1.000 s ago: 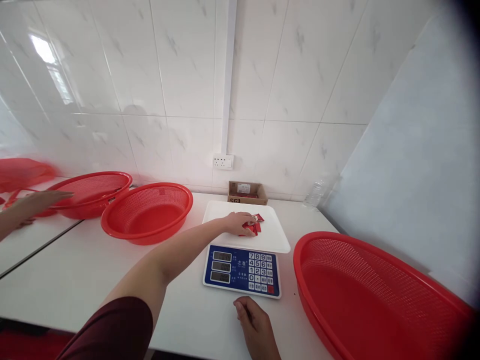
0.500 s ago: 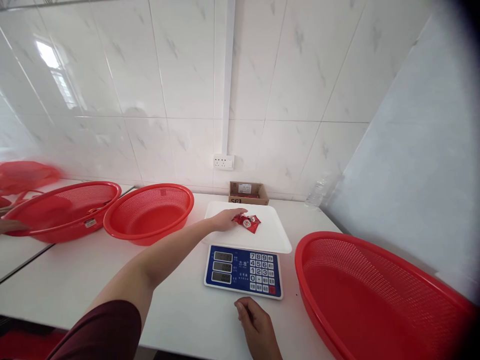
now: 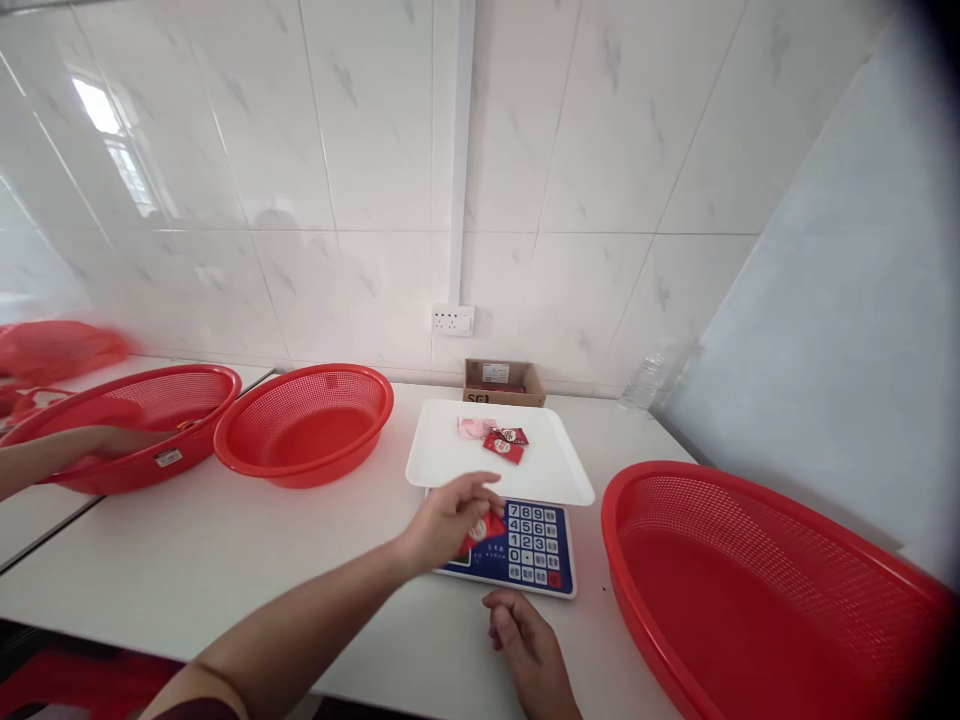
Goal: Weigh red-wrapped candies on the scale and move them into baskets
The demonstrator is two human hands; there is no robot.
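Over the display side of a blue and white weighing scale, my left hand pinches a small red packet. Two more packets, a red one and a dark-red one partly over it, lie on the scale's white tray. Beside them on the tray is a pale pink packet. My right hand rests at the table's front, just below the scale, its fingers curled. Whether it holds anything cannot be made out.
A red plastic basket stands at the right, another red basket at the left. Another person's arm reaches into a further basket. Behind the tray sits a cardboard box; a clear plastic item lies near the wall.
My left hand has drawn back from the tray toward me, bringing one red packet with it. The pink packet now shows. The other person's arm has reached further into the left basket.
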